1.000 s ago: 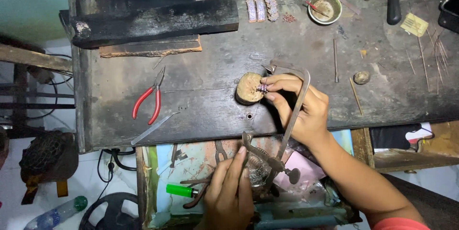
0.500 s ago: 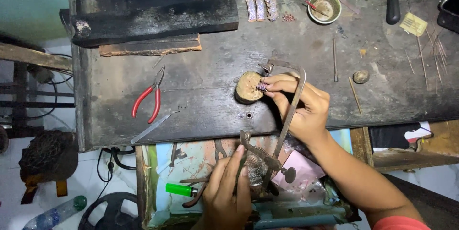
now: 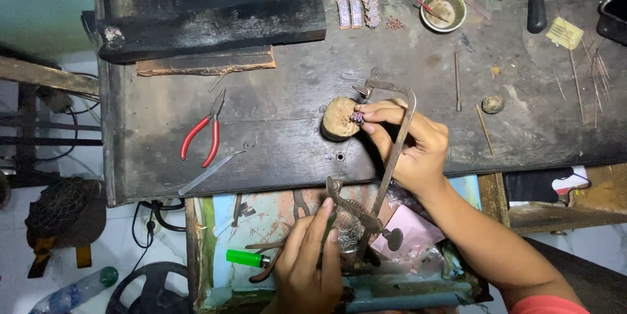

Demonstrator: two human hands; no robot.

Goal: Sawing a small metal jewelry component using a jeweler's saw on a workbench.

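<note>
Left hand (image 3: 307,262) higher now, jewel piece (image 3: 357,117) half-hidden.

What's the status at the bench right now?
Right hand pinching small purple piece on wooden peg. Left hand gripping saw frame handle. Red pliers lie apart, nothing blocking.

Your right hand (image 3: 411,151) pinches a small purple-studded piece (image 3: 357,117) against the round wooden block (image 3: 339,119) on the dark bench. Your left hand (image 3: 307,265) grips the handle of the metal jeweller's saw (image 3: 385,170), its frame slanting up across your right hand.
</note>
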